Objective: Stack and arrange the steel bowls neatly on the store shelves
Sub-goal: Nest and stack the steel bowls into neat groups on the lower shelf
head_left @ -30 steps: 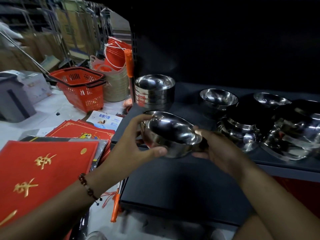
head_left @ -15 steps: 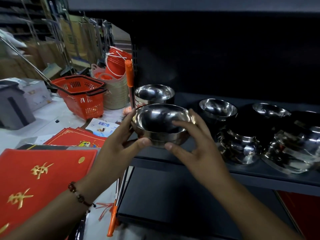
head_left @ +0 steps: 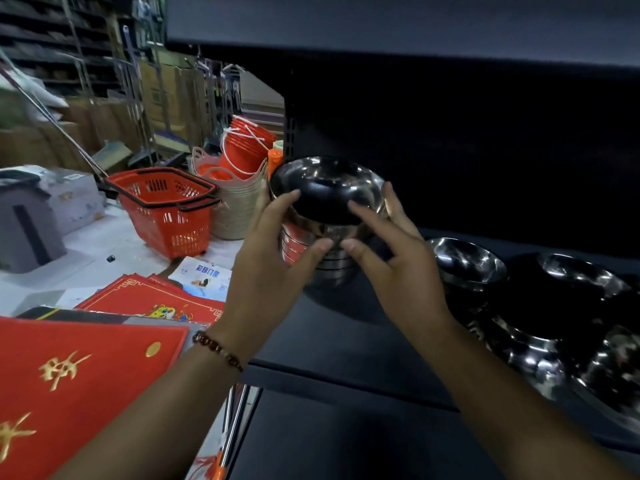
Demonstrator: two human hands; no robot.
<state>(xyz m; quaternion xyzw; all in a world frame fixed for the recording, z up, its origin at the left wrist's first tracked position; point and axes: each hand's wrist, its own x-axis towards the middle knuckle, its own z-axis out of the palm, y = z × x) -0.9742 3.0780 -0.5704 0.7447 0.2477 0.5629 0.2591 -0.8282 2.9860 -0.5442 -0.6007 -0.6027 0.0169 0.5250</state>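
You are setting the top steel bowl (head_left: 327,194) onto the stack of bowls (head_left: 322,261) at the left end of the dark shelf (head_left: 346,327); your left hand (head_left: 273,268) and right hand (head_left: 394,258) pinch its sides with spread fingers. Next, I think you should lower it straight and let go softly. More loose bowls (head_left: 467,263) wait to the right, and a red basket (head_left: 166,206) sits on the floor.

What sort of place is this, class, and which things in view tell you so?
Probably a household-goods shop: red plastic shopping baskets, stacked shiny steel bowls on a dark metal display shelf, and nested orange buckets.
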